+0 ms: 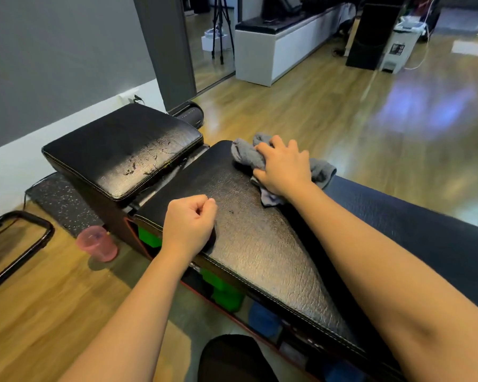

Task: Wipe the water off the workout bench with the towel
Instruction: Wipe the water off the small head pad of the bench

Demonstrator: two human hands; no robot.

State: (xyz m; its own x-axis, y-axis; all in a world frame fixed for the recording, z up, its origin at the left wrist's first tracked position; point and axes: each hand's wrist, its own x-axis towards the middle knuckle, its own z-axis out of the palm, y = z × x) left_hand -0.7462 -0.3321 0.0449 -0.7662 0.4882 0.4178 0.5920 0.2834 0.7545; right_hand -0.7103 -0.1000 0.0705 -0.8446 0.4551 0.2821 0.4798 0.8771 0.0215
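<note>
A grey towel, bunched into a loose wad, lies on the far right corner of the long black pad of a workout bench, pressed down under the person's right hand, whose fingers curl over the cloth and grip it against the leather. The left hand rests near the pad's left edge, closed into a loose fist around nothing that can be seen. Judged from the surface, the long pad looks largely dry: its grain shows a dull sheen but no clear beads or pools, though a small dark speck sits just right of the left hand and could be a leftover drop or a flaw in the leather. The separate square pad beyond the gap carries dark streaks and blotches near its front edge; whether these are water or cracks in the leather cannot be told, and the towel is well apart from them. The wiping therefore appears well advanced on the main pad, with the far corner under the cloth now and the square pad possibly left to do. A pink plastic cup stands on the wooden floor beside the bench
</note>
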